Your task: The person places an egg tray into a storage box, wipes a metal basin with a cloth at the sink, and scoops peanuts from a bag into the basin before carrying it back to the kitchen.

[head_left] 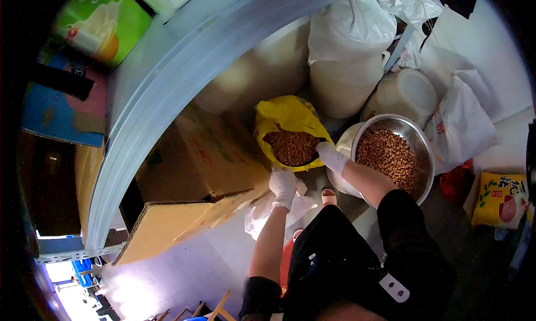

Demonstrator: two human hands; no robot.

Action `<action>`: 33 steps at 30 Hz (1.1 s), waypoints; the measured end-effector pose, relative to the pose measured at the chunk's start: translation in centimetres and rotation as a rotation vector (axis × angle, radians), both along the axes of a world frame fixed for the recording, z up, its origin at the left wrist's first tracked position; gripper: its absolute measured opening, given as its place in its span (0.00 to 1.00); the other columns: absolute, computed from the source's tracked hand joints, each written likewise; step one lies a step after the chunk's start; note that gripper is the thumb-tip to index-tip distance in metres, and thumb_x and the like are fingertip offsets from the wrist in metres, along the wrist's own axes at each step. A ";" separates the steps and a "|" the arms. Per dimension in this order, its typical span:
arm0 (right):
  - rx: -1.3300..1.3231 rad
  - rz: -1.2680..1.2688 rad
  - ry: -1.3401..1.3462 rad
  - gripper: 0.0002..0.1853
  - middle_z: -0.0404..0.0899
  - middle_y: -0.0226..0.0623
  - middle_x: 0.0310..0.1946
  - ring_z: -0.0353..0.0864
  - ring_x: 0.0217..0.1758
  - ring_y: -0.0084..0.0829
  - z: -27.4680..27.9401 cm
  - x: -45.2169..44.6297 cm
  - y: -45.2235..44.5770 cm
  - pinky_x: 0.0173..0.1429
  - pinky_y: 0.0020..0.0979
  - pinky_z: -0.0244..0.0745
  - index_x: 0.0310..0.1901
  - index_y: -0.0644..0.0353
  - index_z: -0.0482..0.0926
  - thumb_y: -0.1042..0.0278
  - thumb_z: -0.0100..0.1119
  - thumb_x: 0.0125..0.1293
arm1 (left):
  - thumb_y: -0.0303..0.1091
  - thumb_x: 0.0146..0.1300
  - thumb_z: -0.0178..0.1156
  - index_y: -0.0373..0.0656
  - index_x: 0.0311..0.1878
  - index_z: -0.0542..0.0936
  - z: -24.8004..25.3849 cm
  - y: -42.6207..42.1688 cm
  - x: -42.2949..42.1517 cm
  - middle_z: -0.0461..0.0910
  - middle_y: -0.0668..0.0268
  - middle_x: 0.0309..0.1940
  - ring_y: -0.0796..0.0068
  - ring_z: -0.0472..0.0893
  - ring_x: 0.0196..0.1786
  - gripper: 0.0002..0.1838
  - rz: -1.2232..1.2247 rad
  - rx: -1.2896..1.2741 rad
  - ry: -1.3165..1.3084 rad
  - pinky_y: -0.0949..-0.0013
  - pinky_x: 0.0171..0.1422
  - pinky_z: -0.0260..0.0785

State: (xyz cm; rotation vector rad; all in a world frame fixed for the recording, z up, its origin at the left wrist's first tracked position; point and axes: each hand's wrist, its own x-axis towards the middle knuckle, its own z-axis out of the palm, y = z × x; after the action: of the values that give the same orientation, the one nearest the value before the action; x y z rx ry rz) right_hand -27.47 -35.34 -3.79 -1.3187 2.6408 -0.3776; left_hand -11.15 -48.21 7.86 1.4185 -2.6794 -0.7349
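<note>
A yellow plastic bag [287,113] stands with its mouth wide, holding reddish-brown kernels [295,148] that look like peanuts. My left hand [282,186], in a white glove, is closed on the near edge of the bag's mouth. At the right edge of the mouth, my right hand [333,157], gloved too, grips the plastic; its fingertips are partly hidden. Just right of it, a steel bowl [429,160] of similar kernels [386,158] rests on a white bucket [341,182].
A large cardboard box [184,220] stands left of the bag, beneath a curved-looking grey shelf beam [184,58]. White buckets [341,86] and plastic sacks [460,120] crowd the back right. A yellow packet [497,198] lies at far right. Crumpled clear plastic [259,220] is below my left hand.
</note>
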 end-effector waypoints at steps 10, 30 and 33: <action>0.494 0.226 0.132 0.12 0.79 0.30 0.27 0.79 0.33 0.31 4.9 4.3 1.4 0.30 0.28 0.66 0.27 0.55 0.82 0.55 0.61 0.53 | 0.35 0.55 0.49 0.35 0.46 0.71 -1.8 1.7 3.1 0.79 0.46 0.29 0.48 0.79 0.34 0.18 -0.015 0.057 0.078 0.53 0.38 0.72; 0.366 0.036 0.011 0.11 0.79 0.41 0.24 0.79 0.31 0.41 3.8 3.6 3.0 0.31 0.36 0.73 0.25 0.58 0.81 0.59 0.64 0.44 | 0.35 0.50 0.53 0.38 0.37 0.76 -2.2 1.9 2.0 0.79 0.49 0.28 0.49 0.79 0.33 0.13 0.025 0.014 0.094 0.55 0.39 0.72; 0.409 0.050 -0.033 0.14 0.79 0.41 0.24 0.79 0.31 0.43 -0.9 2.5 3.8 0.33 0.37 0.73 0.26 0.59 0.81 0.57 0.64 0.43 | 0.36 0.50 0.53 0.37 0.36 0.76 -2.0 2.2 2.0 0.79 0.48 0.29 0.48 0.79 0.34 0.14 0.023 0.040 0.078 0.54 0.39 0.72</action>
State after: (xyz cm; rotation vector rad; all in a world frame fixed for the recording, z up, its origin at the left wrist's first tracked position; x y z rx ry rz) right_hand -24.98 -31.52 -4.66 -1.2240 2.4721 0.1424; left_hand -9.15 -45.99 5.89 1.3964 -2.6003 -0.8291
